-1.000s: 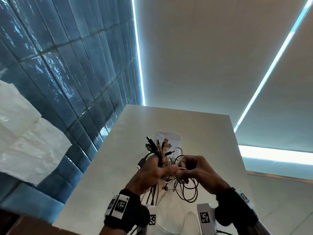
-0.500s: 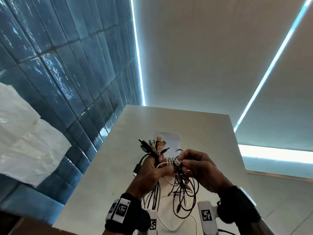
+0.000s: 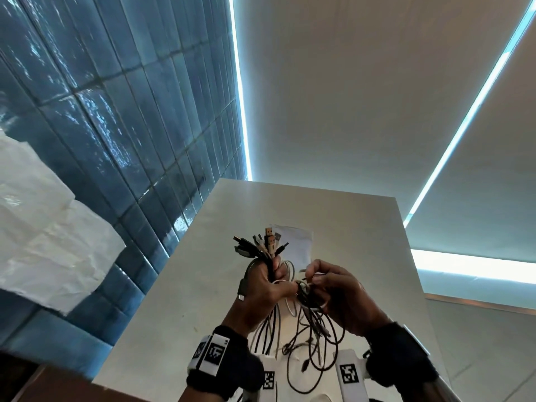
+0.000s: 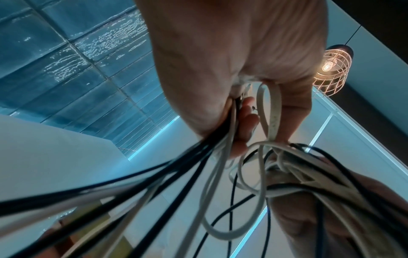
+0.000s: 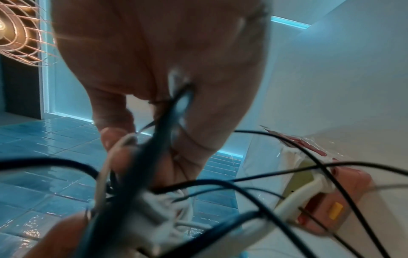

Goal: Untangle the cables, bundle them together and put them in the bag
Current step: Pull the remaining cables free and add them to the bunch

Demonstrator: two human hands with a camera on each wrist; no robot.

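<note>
A bunch of black and white cables [image 3: 311, 332] is held up over the white table [image 3: 185, 300]. My left hand [image 3: 265, 285] grips the bunch just below the plug ends [image 3: 268, 243], which fan out above its fist. My right hand [image 3: 333, 288] pinches a knot of black and white strands [image 3: 304, 287] right beside the left thumb. Loose loops hang below both hands. In the left wrist view the cables [image 4: 220, 143] run out of the closed fist [image 4: 223, 83]. The right wrist view shows blurred fingers [image 5: 114, 136] curled on strands [image 5: 159, 143]. A clear plastic bag [image 3: 298, 245] lies flat on the table behind the plugs.
A blue tiled wall [image 3: 116, 126] runs along the table's left side. Crumpled white paper [image 3: 43, 242] sits at the far left. A copper wire lamp [image 4: 329, 69] hangs overhead. A pink and white object [image 5: 318, 206] lies low on the right in the right wrist view.
The right hand has shifted from the hanging loops up to a knot next to the left thumb. The left hand keeps its grip on the bunch, plug ends slightly higher.
</note>
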